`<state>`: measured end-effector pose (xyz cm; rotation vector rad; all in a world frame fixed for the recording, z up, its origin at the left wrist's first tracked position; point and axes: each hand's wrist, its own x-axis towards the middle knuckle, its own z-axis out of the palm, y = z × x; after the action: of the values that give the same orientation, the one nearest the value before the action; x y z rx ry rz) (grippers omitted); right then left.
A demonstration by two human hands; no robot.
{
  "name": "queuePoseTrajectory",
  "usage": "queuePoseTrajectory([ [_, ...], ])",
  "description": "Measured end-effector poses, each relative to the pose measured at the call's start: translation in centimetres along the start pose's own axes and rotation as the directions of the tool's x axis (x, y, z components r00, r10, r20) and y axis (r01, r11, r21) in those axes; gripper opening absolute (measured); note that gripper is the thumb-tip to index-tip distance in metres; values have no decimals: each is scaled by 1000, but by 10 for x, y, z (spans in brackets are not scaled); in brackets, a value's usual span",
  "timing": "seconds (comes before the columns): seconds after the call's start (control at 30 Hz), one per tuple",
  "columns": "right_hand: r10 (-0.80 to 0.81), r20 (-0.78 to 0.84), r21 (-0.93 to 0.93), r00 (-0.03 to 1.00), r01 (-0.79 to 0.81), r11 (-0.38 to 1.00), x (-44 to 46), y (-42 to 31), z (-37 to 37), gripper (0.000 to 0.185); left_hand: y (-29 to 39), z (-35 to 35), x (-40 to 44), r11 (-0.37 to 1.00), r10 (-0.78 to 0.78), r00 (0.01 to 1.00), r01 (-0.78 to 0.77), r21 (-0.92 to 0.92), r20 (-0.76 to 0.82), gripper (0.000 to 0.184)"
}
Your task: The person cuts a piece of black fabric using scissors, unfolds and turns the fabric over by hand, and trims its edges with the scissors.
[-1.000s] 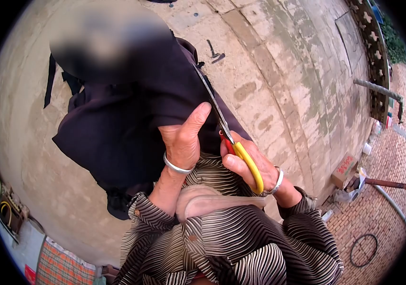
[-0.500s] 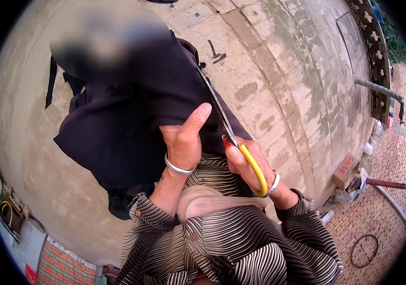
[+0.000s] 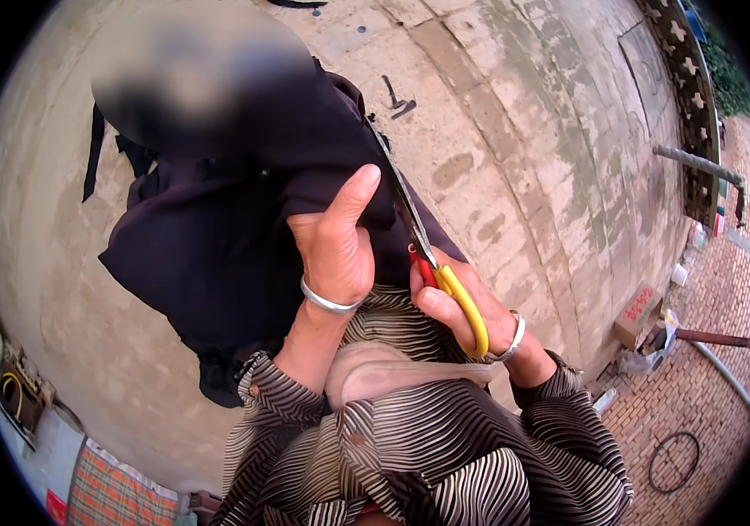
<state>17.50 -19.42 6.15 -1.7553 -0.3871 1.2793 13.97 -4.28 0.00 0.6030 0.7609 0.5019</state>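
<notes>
Dark purple-black cloth (image 3: pixel 208 232) lay under the left hand (image 3: pixel 335 259), fingers hidden, so its grip could not be told. The right hand (image 3: pixel 486 302) wrapped around metal scissors with yellow-and-red handles (image 3: pixel 423 238), blades along the cloth's right edge. Spread before the person, the cloth looked soft, limp, probably best tensioned beside the blades. Both forearms reached forward, left thumb raised.

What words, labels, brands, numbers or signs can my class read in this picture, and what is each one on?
None can be read for certain.
Red marks on the cardboard box at the right: look like printed characters, too small and blurred to read.
Scissors: no lettering visible.
Dark cloth: no lettering visible.
</notes>
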Motion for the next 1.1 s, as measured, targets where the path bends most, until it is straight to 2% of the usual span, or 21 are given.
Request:
queuePoseTrajectory([
  [0.17, 15, 59, 16, 998, -16, 1000, 1, 1, -4, 46, -4, -4, 1, 999, 46, 999, -45, -14, 24, 27],
  [0.27, 14, 61, 1, 998, -14, 1000, 1, -1, -4, 47, -1, -3, -3, 998, -29, 998, 32, -62, 51, 42],
  [0.43, 3, 37, -2, 999, -3, 1000, 5, -4, -1, 48, -2, -2, -6, 999, 4, 998, -1, -55, 65, 44],
  [0.53, -25, -1, -44, 1000, 25, 999, 7, 2, 3, 48, -1, -2, -6, 998, 7, 998, -3, -62, 66, 45],
  [0.6, -76, -90, -124, 993, 64, 990, 8, 5, 6, 48, -1, -2, -5, 997, 2, 998, 3, -73, 70, 45],
  [0.8, -36, -147, -241, 988, 0, 971, 11, 4, 5, 47, 1, -1, -5, 997, -9, 998, 14, -76, 68, 39],
  [0.93, 31, -140, -203, 990, -59, 977, 8, 3, 2, 48, 0, -5, -5, 998, -19, 990, 27, -57, 140, 35],
  [1.03, 99, -111, -160, 989, -116, 980, 8, 3, 1, 48, 1, 0, -5, 997, -9, 996, 16, -78, 90, 30],
  [1.1, -62, -81, -135, 995, 51, 990, 8, -1, 0, 48, 3, 2, -6, 996, -16, 997, 23, -89, 79, 30],
])
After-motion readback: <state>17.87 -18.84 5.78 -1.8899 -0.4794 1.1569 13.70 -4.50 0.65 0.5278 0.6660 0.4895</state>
